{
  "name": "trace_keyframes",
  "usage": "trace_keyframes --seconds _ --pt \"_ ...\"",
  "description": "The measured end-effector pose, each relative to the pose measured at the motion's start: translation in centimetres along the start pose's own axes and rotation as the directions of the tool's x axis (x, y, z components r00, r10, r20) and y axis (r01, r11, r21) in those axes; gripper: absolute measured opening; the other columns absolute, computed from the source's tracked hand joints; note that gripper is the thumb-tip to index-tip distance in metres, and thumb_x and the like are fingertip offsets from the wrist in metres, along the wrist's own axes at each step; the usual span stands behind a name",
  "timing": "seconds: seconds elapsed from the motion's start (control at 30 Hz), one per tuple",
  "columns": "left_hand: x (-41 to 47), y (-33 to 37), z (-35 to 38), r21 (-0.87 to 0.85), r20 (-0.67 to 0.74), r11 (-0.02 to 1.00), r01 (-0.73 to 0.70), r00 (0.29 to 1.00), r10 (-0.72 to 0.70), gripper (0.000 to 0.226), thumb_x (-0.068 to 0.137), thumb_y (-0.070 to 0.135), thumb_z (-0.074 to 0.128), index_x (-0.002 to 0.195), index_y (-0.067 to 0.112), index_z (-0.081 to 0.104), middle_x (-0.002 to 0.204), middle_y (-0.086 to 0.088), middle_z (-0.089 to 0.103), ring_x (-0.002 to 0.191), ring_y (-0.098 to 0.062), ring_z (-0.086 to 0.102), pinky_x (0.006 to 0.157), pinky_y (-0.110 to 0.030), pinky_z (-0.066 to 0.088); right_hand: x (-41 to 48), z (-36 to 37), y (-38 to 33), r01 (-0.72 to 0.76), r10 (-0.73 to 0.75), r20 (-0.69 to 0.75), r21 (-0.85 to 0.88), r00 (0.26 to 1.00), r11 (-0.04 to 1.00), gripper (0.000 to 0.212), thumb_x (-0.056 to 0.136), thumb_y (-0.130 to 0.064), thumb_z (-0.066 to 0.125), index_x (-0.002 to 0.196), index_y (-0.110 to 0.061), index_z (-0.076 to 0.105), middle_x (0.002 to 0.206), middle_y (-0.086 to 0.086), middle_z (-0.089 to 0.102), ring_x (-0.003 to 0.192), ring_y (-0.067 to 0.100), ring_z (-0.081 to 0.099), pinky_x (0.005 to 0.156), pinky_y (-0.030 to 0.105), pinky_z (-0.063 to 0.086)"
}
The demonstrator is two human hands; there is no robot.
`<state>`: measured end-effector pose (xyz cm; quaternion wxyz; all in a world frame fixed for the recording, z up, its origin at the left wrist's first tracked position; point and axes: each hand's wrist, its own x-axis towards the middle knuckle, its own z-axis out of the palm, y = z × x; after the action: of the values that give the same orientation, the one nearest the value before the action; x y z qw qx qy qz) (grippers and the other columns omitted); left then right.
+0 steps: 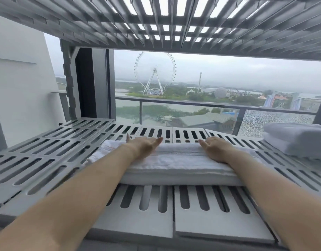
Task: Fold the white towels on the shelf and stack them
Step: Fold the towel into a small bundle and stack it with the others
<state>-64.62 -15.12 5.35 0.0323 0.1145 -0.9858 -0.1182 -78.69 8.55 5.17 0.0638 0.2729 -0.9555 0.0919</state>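
both forearms reach in from the near edge of the shelf (47, 160), a grey slatted surface with long slots. left hand (144, 147) lies flat, palm down, on the far left part of a folded white towel (177, 165), fingers stretched out and together, thumb standing apart toward the far side; it clamps nothing. right hand (216, 149) lies flat the same way on the far right part of that towel, fingers straight and pointing toward the left hand, also gripping nothing. fingertips of the two hands are near each other but apart, with a strip of towel between them. towel sits across the middle of the shelf, a thick long fold with its near edge toward the camera and a looser end trailing out to the left under the left forearm. toward the right edge of the shelf a stack of folded towels (297, 140) rests, well apart from the hands. another slatted shelf (156, 19) hangs overhead. beyond the far edge a balcony railing (192, 104) and a ferris wheel (155, 73) show.
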Motion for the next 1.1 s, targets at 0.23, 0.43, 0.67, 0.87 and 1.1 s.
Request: trace_keyframes --seconds 0.23,0.43,0.67,0.87,1.1 --pt "1.3 -2.0 1.9 0.097 -0.046 0.994 0.051 0.998 -0.046 0.069 0.085 0.070 0.009 0.139 0.028 0.015 0.152 -0.010 0.013 0.141 -0.027 0.001 0.110 -0.050 -0.007 0.2 -0.5 0.5 0.030 -0.044 -0.115 -0.119 0.992 0.992 0.063 0.095 -0.052 0.011 0.104 -0.008 0.054 0.122 0.017 0.055 0.112 0.030 0.049 0.093 0.040 0.035" --pt "1.9 -2.4 1.9 0.172 -0.064 0.982 0.074 0.996 -0.064 0.070 0.085 0.069 0.012 0.138 0.023 0.016 0.149 -0.008 0.014 0.139 -0.029 0.006 0.111 -0.051 0.003 -0.2 -0.3 0.9 0.071 -0.086 -0.137 -0.108 0.987 0.992 0.055 0.096 -0.050 0.013 0.095 -0.011 0.051 0.117 0.014 0.055 0.110 0.029 0.048 0.092 0.039 0.033" --pt "1.6 -1.8 1.3 0.248 -0.070 0.964 0.098 0.994 -0.083 0.066 0.088 0.065 0.014 0.140 0.025 0.007 0.152 -0.005 0.002 0.141 -0.025 -0.005 0.111 -0.052 -0.004 0.0 -0.5 1.0 0.027 -0.036 -0.149 -0.059 0.988 0.998 0.048 0.097 -0.047 0.023 0.107 -0.007 0.049 0.119 0.011 0.049 0.115 0.030 0.045 0.095 0.040 0.034" --pt "0.7 1.5 2.8 0.071 -0.028 0.983 -0.167 0.985 0.169 0.057 0.091 0.053 0.017 0.138 0.048 -0.014 0.152 0.012 -0.022 0.135 -0.009 -0.026 0.106 -0.049 -0.023 -0.3 1.1 -0.2 0.275 -0.279 0.012 0.148 0.960 0.950 0.058 0.094 -0.056 0.019 0.145 -0.029 0.023 0.156 -0.008 0.015 0.142 0.010 0.010 0.115 0.041 0.001" --pt "-1.7 -2.0 2.0 0.185 0.083 0.980 -0.078 0.994 0.064 0.064 0.083 0.072 0.008 0.138 0.048 -0.015 0.153 0.007 -0.018 0.139 -0.016 -0.021 0.112 -0.054 -0.011 -0.9 1.0 3.9 0.184 -0.178 0.179 -0.014 0.968 0.983 0.060 0.090 -0.064 0.016 0.145 -0.042 0.005 0.156 -0.014 0.001 0.143 0.009 -0.002 0.116 0.048 -0.001"
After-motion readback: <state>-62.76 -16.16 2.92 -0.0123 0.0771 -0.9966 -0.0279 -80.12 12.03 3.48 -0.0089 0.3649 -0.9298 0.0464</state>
